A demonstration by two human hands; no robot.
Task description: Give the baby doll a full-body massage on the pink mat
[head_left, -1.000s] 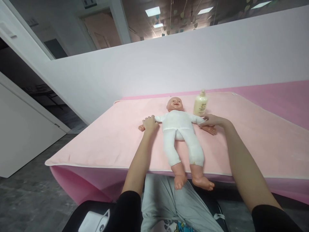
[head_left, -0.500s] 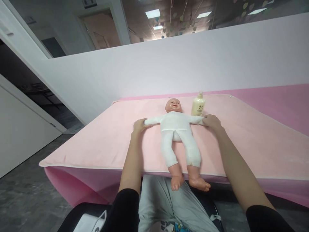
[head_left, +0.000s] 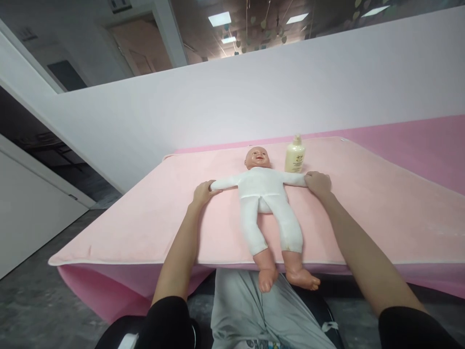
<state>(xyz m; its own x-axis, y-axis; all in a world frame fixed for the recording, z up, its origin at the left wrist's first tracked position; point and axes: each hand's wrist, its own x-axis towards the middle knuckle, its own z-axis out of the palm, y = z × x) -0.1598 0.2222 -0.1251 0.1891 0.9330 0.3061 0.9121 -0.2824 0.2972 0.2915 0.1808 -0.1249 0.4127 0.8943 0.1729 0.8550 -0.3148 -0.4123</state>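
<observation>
A baby doll (head_left: 262,183) with a white cloth body lies on its back on the pink towel (head_left: 145,218), head toward the wall and feet over the table's front edge. Its arms are stretched out to both sides. My left hand (head_left: 204,193) is closed around the end of the doll's arm on the left. On the other side, my right hand (head_left: 318,183) grips the end of the opposite arm. The doll's own hands are hidden inside my fingers. Just behind that right arm stands a pale yellow pump bottle (head_left: 295,155), apart from my hand.
A white half wall (head_left: 232,102) rises behind the table. Pink cloth (head_left: 119,286) hangs below the towel at the front, and more pink cover (head_left: 428,150) shows at the right. A white door (head_left: 32,203) stands at the far left.
My left hand, holding the doll's arm, has shifted slightly left, stretching the arms a little wider. My right hand keeps its grip. The whole view has tilted slightly.
</observation>
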